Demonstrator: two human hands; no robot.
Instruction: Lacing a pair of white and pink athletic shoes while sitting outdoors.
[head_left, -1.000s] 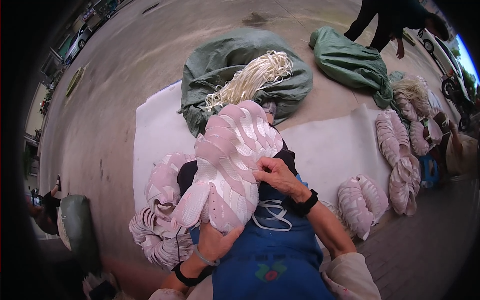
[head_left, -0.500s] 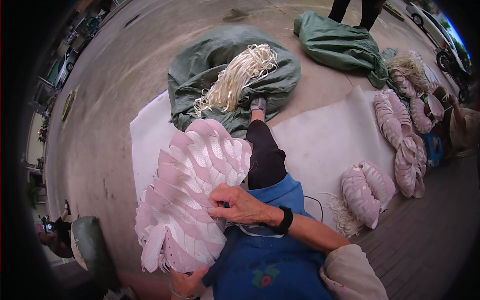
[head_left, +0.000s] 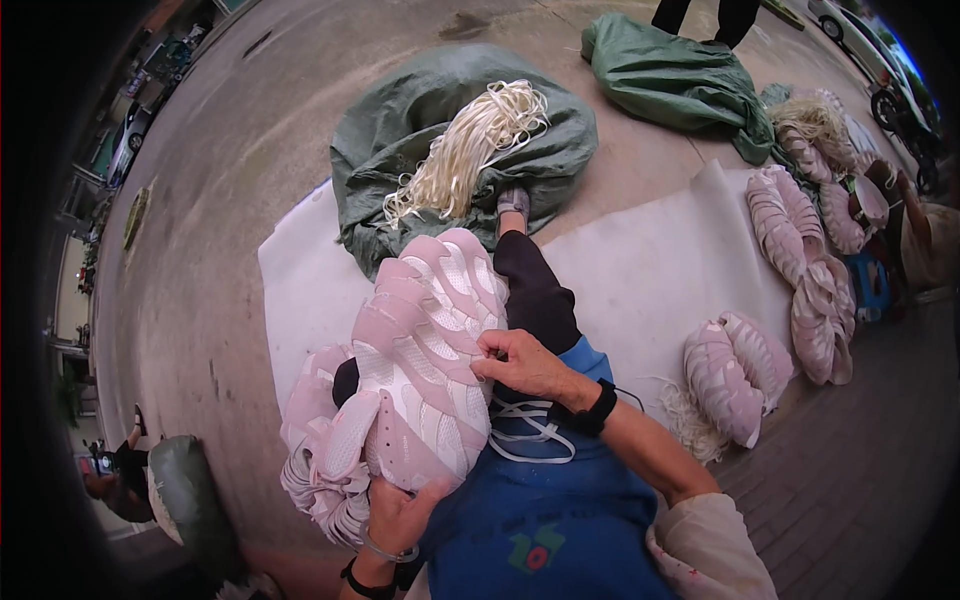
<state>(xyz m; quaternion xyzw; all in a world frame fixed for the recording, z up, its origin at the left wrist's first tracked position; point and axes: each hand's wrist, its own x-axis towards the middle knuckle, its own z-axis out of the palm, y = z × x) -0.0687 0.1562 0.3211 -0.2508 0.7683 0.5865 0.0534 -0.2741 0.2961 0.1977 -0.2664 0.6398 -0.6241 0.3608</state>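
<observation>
A run of overlapping pink and white shoe uppers point(head_left: 425, 370) lies across my lap, toes pointing away from me. My left hand point(head_left: 402, 515) grips the near heel end of the front upper from below, thumb on top. More uppers point(head_left: 325, 450) from the same bunch hang folded at the left. My right hand point(head_left: 525, 365) is pinched closed at the uppers' right edge; what sits between its fingertips is too small to make out. Below it, a white shoelace point(head_left: 535, 432) lies in loops on my blue apron point(head_left: 540, 510).
Ahead, a bundle of cream laces point(head_left: 470, 150) rests on a green sack point(head_left: 390, 130). White sheeting point(head_left: 670, 240) covers the ground, with a coiled bundle of uppers point(head_left: 720, 380) and loose laces point(head_left: 690, 425) at right. Beyond are another green sack point(head_left: 680, 85), more uppers point(head_left: 785, 225) and a person point(head_left: 925, 240).
The fanned uppers have narrowed and shifted right, with part of the bunch now folded down at the left. Both hands have moved right and slightly away. More lace loops show on the apron.
</observation>
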